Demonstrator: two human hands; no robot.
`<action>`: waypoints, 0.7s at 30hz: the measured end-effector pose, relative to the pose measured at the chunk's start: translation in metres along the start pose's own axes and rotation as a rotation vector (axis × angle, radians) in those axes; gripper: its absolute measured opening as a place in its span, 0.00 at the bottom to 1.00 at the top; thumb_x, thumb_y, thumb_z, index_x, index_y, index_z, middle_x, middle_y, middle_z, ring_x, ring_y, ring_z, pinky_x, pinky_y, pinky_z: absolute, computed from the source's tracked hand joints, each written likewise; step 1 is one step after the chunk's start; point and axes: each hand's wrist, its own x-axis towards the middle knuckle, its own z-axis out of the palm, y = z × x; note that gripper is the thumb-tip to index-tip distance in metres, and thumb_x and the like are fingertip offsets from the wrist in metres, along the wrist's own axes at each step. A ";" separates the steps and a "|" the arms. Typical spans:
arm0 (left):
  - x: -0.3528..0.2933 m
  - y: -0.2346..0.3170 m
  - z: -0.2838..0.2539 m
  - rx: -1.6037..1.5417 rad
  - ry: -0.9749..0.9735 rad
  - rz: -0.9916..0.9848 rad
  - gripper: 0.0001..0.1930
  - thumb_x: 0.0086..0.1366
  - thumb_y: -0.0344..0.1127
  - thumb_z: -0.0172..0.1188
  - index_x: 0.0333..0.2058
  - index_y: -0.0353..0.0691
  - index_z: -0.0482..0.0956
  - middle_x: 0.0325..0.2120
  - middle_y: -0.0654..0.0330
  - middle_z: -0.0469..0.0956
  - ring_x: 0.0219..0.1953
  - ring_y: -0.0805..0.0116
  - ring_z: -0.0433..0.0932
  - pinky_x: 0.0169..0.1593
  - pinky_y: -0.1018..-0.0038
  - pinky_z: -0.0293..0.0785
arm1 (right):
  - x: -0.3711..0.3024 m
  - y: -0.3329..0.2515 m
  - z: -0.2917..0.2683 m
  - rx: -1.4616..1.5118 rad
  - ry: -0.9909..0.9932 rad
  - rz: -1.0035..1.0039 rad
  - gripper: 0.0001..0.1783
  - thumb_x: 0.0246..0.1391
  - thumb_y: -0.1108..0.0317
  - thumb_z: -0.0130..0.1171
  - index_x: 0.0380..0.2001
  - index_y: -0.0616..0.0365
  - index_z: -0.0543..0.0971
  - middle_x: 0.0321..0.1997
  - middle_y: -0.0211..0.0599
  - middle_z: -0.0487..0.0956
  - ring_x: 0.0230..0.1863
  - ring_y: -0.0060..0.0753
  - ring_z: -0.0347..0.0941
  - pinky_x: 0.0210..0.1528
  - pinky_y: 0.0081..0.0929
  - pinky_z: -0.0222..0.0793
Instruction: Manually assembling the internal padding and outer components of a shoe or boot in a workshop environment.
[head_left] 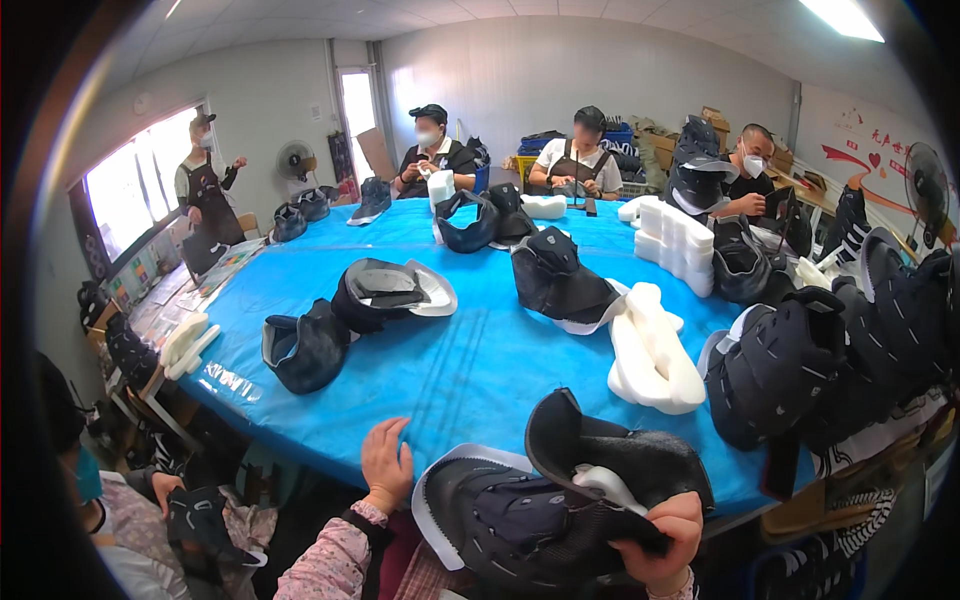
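Low in front of me lies a black shoe upper [520, 505] with a white zigzag-cut edge, beside a curved, glossy black shell piece [650, 460]. My right hand [662, 542] is closed on the upper's edge at its right end. A smooth white piece [608, 487] shows between the upper and the shell; how it is joined is hidden. Left of the upper, my left hand [387, 468] is held up at the table's near edge, fingers stretched and nothing in them.
A blue-covered table [440, 360] carries black shells [307, 347], an upper [565, 280] and white foam pieces [653, 350]. Several black uppers [775, 365] are piled on the right. Co-workers sit at the far side; one person [205, 185] stands far left, another sits close at my left.
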 end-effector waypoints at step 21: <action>-0.091 0.015 -0.012 -1.141 -0.168 -0.420 0.24 0.61 0.36 0.59 0.54 0.34 0.64 0.49 0.51 0.68 0.51 0.62 0.69 0.54 0.69 0.65 | 0.043 -0.106 0.001 -0.202 -0.018 0.025 0.20 0.35 0.75 0.72 0.24 0.60 0.67 0.26 0.41 0.71 0.26 0.43 0.69 0.26 0.30 0.63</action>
